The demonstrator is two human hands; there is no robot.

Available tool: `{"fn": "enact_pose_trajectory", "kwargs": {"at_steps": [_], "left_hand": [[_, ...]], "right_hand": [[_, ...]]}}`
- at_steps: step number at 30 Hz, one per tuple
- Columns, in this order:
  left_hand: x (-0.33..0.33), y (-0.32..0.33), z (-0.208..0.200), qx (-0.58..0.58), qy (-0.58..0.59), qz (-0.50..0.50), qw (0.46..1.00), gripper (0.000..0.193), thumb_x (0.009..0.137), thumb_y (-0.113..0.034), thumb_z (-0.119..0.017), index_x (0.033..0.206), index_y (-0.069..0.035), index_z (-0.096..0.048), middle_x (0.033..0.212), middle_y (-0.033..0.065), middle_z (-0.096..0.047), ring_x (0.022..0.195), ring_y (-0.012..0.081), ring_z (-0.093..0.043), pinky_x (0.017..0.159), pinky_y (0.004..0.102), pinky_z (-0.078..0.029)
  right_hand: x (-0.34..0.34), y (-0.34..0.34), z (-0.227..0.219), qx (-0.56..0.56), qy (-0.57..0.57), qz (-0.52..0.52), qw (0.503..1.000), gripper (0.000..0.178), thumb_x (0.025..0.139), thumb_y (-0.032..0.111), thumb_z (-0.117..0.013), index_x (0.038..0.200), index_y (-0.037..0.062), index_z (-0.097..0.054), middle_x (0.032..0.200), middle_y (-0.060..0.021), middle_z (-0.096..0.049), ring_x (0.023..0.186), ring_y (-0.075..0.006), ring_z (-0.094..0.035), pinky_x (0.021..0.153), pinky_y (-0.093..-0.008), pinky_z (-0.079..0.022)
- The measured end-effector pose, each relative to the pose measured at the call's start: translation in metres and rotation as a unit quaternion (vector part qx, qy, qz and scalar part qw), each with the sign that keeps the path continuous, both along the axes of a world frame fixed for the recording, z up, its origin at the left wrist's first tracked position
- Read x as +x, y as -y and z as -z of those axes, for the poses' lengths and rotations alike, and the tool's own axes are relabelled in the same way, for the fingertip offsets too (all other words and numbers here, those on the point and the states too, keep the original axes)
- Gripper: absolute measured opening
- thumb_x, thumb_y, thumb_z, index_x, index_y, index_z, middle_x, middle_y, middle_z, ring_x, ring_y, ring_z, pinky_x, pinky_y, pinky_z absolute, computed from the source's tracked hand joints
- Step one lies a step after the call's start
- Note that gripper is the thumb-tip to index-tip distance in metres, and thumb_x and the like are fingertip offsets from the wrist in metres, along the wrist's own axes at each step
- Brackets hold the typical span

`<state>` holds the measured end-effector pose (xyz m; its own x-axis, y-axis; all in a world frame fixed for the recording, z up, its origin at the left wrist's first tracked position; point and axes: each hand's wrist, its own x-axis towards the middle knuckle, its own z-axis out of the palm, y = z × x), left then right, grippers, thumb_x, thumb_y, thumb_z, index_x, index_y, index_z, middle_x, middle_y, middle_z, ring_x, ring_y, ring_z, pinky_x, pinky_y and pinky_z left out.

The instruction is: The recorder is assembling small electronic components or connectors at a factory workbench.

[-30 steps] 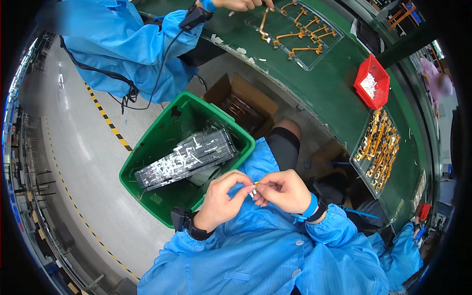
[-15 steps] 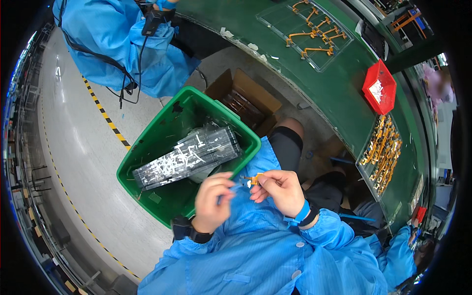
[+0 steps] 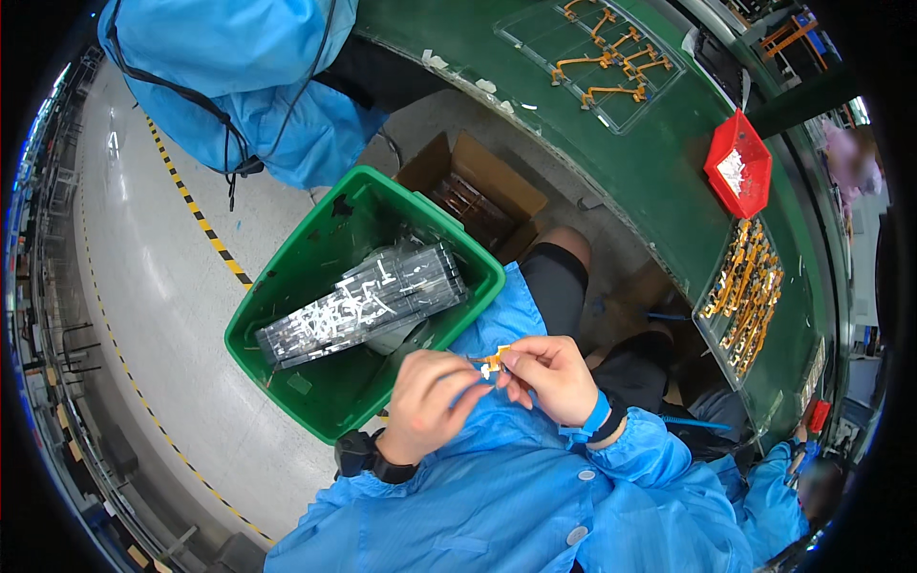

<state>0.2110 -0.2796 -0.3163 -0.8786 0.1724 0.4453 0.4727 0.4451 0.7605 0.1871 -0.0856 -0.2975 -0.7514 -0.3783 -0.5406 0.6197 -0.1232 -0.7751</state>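
Note:
Between thumb and fingers, my right hand (image 3: 556,379) pinches a small orange flex cable (image 3: 495,361) with pale, shiny parts on it, held above my lap. My left hand (image 3: 426,401) is just left of the cable. Its fingers are bent and slightly apart, with their tips close to the cable's left end; whether they touch it I cannot make out. Nothing shows in the left fingers.
A green bin (image 3: 287,258) holding stacked clear trays (image 3: 368,304) and white scraps stands left of my knees. On the green bench (image 3: 611,162) are a red box (image 3: 740,167), a tray of flex cables (image 3: 740,296) and a clear plate with cables. A co-worker's blue sleeve (image 3: 229,57) is at upper left.
My left hand has moved right and slightly down toward the cable. My right hand keeps its pinch almost in place. The co-worker at upper left has shifted.

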Motion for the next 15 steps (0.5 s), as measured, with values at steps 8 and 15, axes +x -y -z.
{"fn": "enact_pose_trajectory", "kwargs": {"at_steps": [8,15], "left_hand": [[-0.007,-0.020,0.001,-0.031,0.000,0.021,0.999,0.020,0.070,-0.004,-0.079,0.086,-0.005,-0.066,0.084,0.0067,-0.062,0.074,0.0235,-0.062,0.069,0.0372,-0.047],[-0.019,-0.029,-0.006,-0.039,0.036,0.059,0.997,0.015,0.070,-0.006,-0.079,0.080,-0.007,-0.067,0.081,0.0030,-0.064,0.073,0.0212,-0.061,0.072,0.0357,-0.044]], "right_hand": [[0.006,-0.013,-0.003,-0.021,0.021,0.034,0.999,0.019,0.098,0.010,-0.055,0.100,-0.0058,-0.065,0.077,-0.0076,-0.066,0.055,-0.0079,-0.054,0.049,-0.0213,-0.043],[0.007,-0.027,0.000,-0.013,-0.005,0.030,0.999,0.019,0.097,0.011,-0.057,0.104,-0.0056,-0.065,0.078,-0.0060,-0.065,0.058,-0.0063,-0.055,0.050,-0.0206,-0.044]]}}
